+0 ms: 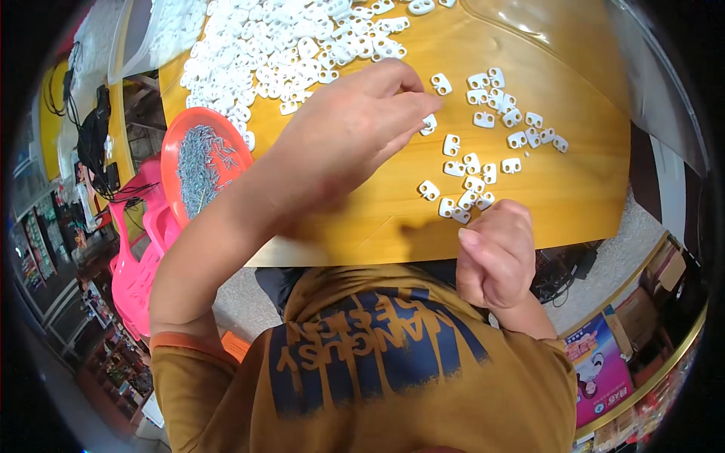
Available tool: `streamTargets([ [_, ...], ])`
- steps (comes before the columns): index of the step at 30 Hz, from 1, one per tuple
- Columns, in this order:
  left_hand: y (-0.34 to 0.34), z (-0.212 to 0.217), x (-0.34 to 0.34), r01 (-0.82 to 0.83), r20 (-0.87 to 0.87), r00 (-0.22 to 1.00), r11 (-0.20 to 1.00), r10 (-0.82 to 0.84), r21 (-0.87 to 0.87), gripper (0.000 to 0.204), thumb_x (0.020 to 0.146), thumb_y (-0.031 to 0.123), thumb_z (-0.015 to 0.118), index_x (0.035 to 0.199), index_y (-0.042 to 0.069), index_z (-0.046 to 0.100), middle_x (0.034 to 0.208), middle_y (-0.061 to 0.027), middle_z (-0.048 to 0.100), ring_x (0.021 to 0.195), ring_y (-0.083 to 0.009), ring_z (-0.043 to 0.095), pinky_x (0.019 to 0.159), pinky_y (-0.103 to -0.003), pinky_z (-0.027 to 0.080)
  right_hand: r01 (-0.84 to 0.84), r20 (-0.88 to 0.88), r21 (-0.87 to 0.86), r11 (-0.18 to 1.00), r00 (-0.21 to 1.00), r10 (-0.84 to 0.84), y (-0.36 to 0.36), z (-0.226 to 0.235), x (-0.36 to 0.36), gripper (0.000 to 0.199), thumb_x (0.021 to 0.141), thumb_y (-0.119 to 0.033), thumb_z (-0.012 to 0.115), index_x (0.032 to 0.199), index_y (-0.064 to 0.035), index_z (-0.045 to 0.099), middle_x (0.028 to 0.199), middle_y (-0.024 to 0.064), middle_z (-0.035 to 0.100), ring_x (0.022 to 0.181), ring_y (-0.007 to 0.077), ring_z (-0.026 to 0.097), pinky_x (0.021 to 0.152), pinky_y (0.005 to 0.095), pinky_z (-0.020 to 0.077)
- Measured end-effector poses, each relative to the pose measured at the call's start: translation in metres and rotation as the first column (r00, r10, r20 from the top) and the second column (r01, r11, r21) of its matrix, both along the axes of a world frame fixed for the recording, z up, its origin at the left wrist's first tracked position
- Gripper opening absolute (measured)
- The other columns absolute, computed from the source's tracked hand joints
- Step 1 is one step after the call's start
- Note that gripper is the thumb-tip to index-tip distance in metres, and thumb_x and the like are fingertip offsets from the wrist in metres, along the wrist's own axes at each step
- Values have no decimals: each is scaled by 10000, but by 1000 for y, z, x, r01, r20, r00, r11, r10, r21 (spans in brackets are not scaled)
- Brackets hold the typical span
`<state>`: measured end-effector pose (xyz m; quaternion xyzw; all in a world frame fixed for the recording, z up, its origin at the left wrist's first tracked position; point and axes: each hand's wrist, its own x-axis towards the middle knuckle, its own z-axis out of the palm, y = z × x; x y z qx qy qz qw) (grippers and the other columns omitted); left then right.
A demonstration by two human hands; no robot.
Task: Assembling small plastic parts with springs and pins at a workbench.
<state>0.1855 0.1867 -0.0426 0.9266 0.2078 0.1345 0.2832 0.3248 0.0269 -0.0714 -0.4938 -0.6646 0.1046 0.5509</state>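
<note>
In the head view, the left hand [355, 124] pinched 1 small white plastic clip [429, 123] at its fingertips above the wooden table [581, 189]. The right hand [495, 253] was curled shut at the near edge; I could not tell what it held. A sweeping forearm could likely scatter the loose clips [472, 181] or tip the overhanging orange tray of screws [204, 162]. Open room lay right of the clips.
</note>
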Motion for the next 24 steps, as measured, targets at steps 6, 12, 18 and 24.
streamTargets([
  [6,0,1,6,31,-83,996,996,-24,78,153,722,26,600,871,50,580,822,-78,535,736,-219,552,628,-288,460,-18,-1,19,1000,1000,18,0,-1,2,358,586,-6,595,943,-24,568,675,32,494,546,172,466,524,295,381],
  [12,-4,5,3,-56,0,998,998,56,-35,87,720,28,599,777,38,535,729,-71,506,654,-192,515,577,-257,429,-8,-7,35,999,1000,9,2,2,1,388,570,19,587,956,-20,561,672,32,492,538,170,462,505,290,367],
  [18,-43,27,-30,-331,-28,914,703,405,-630,110,766,-7,557,874,11,561,732,-14,513,639,-60,482,577,-185,384,-71,-20,-46,996,997,70,-2,2,1,382,563,47,584,937,-29,558,689,46,500,554,188,466,548,327,382],
  [24,-103,27,-74,-164,7,912,382,409,-910,142,806,-16,514,946,-26,533,805,-5,523,709,-33,488,623,-178,398,-25,20,-99,995,999,27,-4,9,-8,170,765,46,449,916,58,526,800,130,531,686,207,482,685,373,397],
])
